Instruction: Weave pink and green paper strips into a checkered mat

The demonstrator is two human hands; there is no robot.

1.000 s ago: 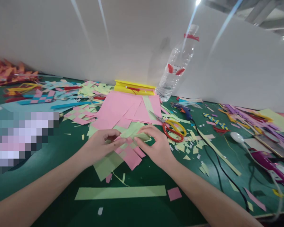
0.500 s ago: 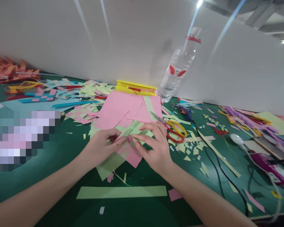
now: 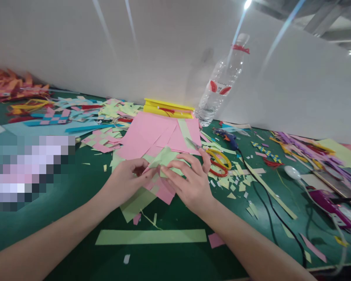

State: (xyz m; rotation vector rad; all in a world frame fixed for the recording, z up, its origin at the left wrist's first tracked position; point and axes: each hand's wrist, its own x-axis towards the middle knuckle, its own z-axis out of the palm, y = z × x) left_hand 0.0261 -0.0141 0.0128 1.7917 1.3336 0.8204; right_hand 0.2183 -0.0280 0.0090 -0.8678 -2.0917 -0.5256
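Note:
My left hand (image 3: 131, 175) pinches the left side of a piece of woven pink and green paper strips (image 3: 163, 157) between thumb and fingers. On its right side, my right hand (image 3: 191, 179) closes thumb and fingertips on the same piece, its little finger lifted near the scissors. Part of the weave is hidden behind my fingers. Underneath lie pink paper sheets (image 3: 148, 132) and a green sheet (image 3: 139, 205). A pair of scissors with red and yellow handles (image 3: 219, 159) rests just beyond my right hand. A long green paper strip (image 3: 152, 237) lies flat in front of me.
A clear plastic bottle (image 3: 219, 86) leans against the grey wall. To the right are a blue glue gun (image 3: 226, 136) with a black cord, many paper scraps and a magenta device (image 3: 333, 207). Woven pieces (image 3: 103, 139) and an orange pile (image 3: 14, 86) lie left.
My right fingers have drawn in closer to my left fingertips on the paper weave, and the green strip at its top has shifted slightly. The other things stay in place.

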